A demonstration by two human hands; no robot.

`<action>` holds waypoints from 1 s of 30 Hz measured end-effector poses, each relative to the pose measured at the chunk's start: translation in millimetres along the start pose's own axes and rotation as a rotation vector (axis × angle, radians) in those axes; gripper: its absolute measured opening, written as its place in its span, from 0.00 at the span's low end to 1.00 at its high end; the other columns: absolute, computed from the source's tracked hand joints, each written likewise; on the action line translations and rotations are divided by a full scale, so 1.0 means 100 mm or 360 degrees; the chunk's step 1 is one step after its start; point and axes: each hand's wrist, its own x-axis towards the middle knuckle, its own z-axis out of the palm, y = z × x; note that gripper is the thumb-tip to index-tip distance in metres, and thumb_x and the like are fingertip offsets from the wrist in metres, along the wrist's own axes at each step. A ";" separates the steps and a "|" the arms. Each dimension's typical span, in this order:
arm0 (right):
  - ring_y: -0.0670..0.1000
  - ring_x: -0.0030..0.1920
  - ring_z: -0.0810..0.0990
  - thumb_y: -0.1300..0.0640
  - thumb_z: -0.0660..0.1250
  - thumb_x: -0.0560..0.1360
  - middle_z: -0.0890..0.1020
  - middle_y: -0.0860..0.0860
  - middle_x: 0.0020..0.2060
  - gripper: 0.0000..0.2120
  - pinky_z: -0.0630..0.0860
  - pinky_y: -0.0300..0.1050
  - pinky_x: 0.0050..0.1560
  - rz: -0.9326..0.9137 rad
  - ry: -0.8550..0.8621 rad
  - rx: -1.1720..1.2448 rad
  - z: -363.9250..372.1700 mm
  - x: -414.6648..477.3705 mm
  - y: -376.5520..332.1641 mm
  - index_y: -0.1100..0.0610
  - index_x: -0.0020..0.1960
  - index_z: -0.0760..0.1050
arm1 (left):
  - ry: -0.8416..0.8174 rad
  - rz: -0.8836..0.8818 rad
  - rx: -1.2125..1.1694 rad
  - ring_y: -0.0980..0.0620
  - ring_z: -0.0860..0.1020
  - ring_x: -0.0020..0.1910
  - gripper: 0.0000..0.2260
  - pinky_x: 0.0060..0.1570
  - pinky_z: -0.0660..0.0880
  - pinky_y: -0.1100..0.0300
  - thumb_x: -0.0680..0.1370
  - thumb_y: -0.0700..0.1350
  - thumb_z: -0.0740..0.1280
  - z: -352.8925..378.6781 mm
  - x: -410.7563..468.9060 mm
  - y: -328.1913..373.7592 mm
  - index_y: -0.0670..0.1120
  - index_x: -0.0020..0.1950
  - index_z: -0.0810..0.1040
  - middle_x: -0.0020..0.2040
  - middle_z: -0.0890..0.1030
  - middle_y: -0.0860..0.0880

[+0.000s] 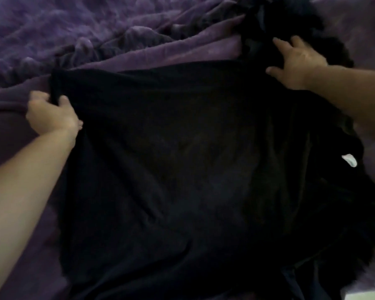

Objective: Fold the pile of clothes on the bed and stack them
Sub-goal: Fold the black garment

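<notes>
A large black garment (182,169) lies spread flat over the purple bed and fills most of the view. My left hand (52,113) grips its bunched far-left corner, fingers curled round the cloth. At the far right, my right hand (297,61) rests on the garment's far edge with fingers spread and fairly straight. A small white label (349,160) shows at the garment's right side. More dark clothing (275,16) is heaped just beyond my right hand; its shape is hard to make out.
Rumpled purple bedding (95,35) with deep folds covers the bed beyond and to the left of the garment. A lighter purple patch of bed (366,22) shows at the far right. Something pale (364,296) sits at the bottom right corner.
</notes>
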 end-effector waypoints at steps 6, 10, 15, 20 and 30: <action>0.63 0.69 0.65 0.57 0.67 0.72 0.66 0.60 0.71 0.24 0.70 0.59 0.63 -0.0288 0.0395 0.0327 0.10 -1.11 -0.08 0.57 0.68 0.70 | -0.0061 0.0631 0.0114 0.39 0.75 0.50 0.16 0.53 0.71 0.50 0.71 0.42 0.65 -0.37 -1.31 0.23 0.45 0.58 0.73 0.58 0.73 0.41; 0.58 0.47 0.78 0.56 0.67 0.73 0.77 0.53 0.46 0.04 0.76 0.50 0.41 -0.0508 0.0396 0.0570 0.40 -2.43 -0.13 0.55 0.46 0.77 | -0.0650 0.0987 0.0267 0.41 0.78 0.42 0.04 0.42 0.74 0.50 0.72 0.35 0.68 -0.65 -2.57 0.09 0.42 0.45 0.79 0.43 0.78 0.43; 0.52 0.52 0.77 0.33 0.65 0.70 0.77 0.48 0.51 0.22 0.76 0.47 0.43 -0.0567 0.0114 0.0484 0.94 -3.94 -0.13 0.49 0.52 0.76 | -0.1265 0.1334 0.0572 0.46 0.78 0.40 0.05 0.37 0.75 0.52 0.72 0.45 0.72 -0.89 -3.72 -0.55 0.46 0.40 0.77 0.39 0.76 0.49; 0.62 0.58 0.79 0.56 0.79 0.59 0.79 0.56 0.60 0.25 0.78 0.55 0.48 -0.0123 -0.0030 0.0309 1.23 -4.78 0.25 0.53 0.55 0.81 | -0.1297 0.1342 0.0960 0.42 0.78 0.47 0.14 0.43 0.76 0.49 0.69 0.52 0.74 -1.19 -3.94 -1.19 0.45 0.49 0.81 0.47 0.78 0.46; 0.56 0.55 0.80 0.43 0.70 0.63 0.80 0.50 0.54 0.28 0.77 0.51 0.55 0.0243 -0.0351 0.0541 0.50 -4.24 0.64 0.44 0.62 0.71 | -0.0987 0.0995 0.0868 0.39 0.78 0.50 0.07 0.44 0.73 0.49 0.78 0.40 0.63 -1.24 -3.78 -1.23 0.43 0.54 0.78 0.49 0.81 0.42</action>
